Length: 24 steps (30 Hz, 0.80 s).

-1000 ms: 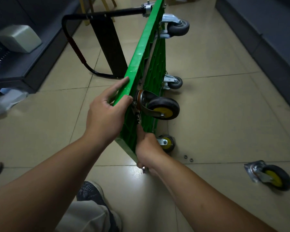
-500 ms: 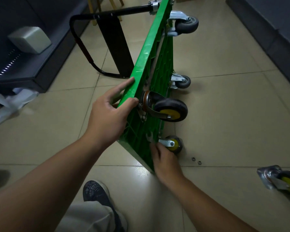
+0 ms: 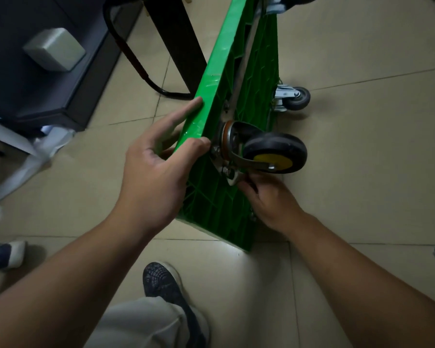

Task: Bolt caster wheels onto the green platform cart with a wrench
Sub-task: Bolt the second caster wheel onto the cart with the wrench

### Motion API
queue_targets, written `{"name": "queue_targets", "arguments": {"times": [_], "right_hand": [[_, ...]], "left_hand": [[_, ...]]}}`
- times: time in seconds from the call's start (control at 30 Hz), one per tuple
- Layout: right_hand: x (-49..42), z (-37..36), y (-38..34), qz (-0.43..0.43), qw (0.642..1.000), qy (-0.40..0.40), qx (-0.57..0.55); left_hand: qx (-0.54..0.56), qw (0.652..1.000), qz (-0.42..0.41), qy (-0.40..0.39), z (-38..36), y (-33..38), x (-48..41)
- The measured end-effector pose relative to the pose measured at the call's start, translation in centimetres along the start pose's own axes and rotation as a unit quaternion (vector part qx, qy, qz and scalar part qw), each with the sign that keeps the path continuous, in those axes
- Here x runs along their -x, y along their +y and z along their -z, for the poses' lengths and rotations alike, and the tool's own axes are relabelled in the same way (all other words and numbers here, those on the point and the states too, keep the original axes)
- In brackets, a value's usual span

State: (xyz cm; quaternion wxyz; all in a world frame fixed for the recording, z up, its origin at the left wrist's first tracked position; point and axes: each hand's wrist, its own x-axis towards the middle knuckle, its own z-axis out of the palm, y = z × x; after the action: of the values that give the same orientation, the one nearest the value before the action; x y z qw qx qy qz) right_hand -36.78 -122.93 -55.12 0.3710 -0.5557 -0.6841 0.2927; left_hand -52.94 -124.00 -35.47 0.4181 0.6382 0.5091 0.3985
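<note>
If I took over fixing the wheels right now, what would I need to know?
Left hand grips the top edge of the green cart, which stands on its side on the floor.
Right hand holds the wrench, its head at a bolt on the lower corner of the yellow wheel's plate.
Done: the yellow wheel sits against the cart's underside; a small grey wheel is on farther along.
Left: tighten that bolt, then check the plate's other bolts. How tight they are does not show.
</note>
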Motion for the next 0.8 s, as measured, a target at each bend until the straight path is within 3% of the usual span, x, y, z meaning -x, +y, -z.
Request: {"name": "queue_targets", "arguments": {"times": [0.27,0.43,0.8], "right_hand": [[-1.2,0.0,0.1,0.005,0.998,-0.045,-0.034],[-2.2,0.6,0.8,0.015,0.998,-0.047,0.048],[-2.3,-0.6,-0.2,-0.051,0.997,-0.059,-0.007]], "left_hand": [[0.007,1.0,0.012,0.007,-0.5,0.5,0.1],[0.0,1.0,0.01,0.015,-0.7,0.7,0.4],[0.0,0.999,0.013,0.034,-1.3,0.9,0.4]]}}
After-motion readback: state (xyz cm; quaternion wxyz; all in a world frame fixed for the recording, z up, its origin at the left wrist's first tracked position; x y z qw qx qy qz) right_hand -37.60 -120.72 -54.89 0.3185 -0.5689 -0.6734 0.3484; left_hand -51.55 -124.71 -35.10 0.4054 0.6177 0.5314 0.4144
